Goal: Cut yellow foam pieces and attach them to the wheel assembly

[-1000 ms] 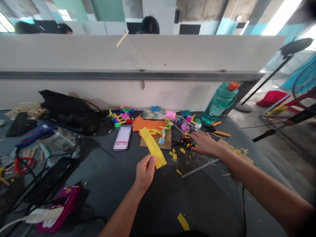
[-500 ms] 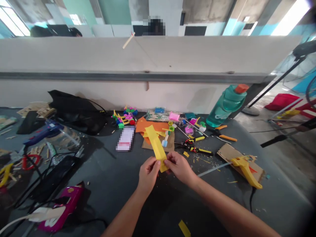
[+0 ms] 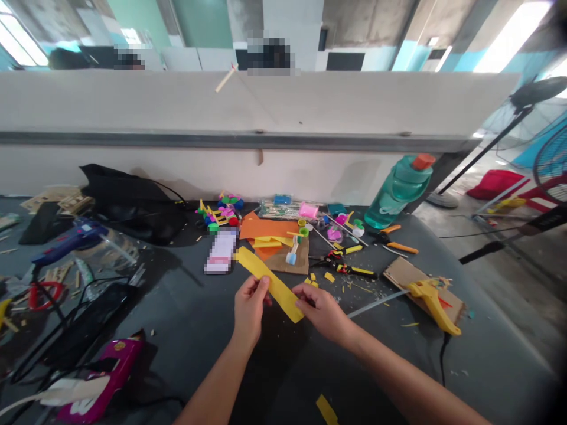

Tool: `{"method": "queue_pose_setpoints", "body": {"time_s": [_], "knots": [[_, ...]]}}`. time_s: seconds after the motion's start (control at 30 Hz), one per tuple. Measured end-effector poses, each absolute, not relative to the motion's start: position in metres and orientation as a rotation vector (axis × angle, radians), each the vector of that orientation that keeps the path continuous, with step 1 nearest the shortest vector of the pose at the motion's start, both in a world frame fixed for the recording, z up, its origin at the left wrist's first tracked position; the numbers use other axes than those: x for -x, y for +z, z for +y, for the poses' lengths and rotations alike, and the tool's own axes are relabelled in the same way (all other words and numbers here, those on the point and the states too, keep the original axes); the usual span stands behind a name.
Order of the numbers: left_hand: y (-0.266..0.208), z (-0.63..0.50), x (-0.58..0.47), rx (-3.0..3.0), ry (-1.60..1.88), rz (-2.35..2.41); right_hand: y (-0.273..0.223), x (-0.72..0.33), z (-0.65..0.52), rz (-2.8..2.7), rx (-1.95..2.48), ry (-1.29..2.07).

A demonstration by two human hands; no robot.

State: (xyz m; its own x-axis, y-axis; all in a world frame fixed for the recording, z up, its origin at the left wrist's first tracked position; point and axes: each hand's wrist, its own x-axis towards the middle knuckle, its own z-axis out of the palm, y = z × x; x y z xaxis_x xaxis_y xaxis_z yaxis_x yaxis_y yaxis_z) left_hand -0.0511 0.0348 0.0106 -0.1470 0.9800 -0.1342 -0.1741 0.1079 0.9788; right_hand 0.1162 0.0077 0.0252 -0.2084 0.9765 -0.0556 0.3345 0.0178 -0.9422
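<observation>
A long yellow paper strip is held slantwise above the dark table, its far end toward the upper left. My left hand pinches the strip's near-side edge around its middle, thumb on top. At the lower right end, my right hand grips the strip between thumb and fingers. Beyond the hands lie orange sheets and more yellow paper on a piece of brown cardboard. A small white-and-blue piece rests on that cardboard. Close to the table's front is a yellow scrap.
On the right are a yellow glue gun on cardboard, black-and-yellow pliers and a teal bottle. A phone lies left of the orange paper. Farther left are a blue glue gun and a magenta power strip.
The yellow strip has turned so its far end swings left and down. My left hand has slid up along it, away from my right hand, which stays at the near end.
</observation>
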Motion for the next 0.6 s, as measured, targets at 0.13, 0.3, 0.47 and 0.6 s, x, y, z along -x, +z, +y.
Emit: {"method": "queue_pose_setpoints", "body": {"time_s": [0.13,0.3,0.47,0.6], "knots": [[0.016,0.030,0.047,-1.076,1.073,1.207,0.023,-0.117,0.013,-1.499,1.380,1.123],[0.013,0.021,0.045,-1.323,0.773,1.147,0.028,-0.116,0.015,-1.593,1.401,0.983],[0.017,0.023,0.051,-1.529,0.880,1.281,0.038,-0.141,0.026,-1.815,1.373,0.889],[0.024,0.023,0.055,-1.666,0.934,1.378,0.038,-0.195,0.047,-2.142,1.569,0.305]]}}
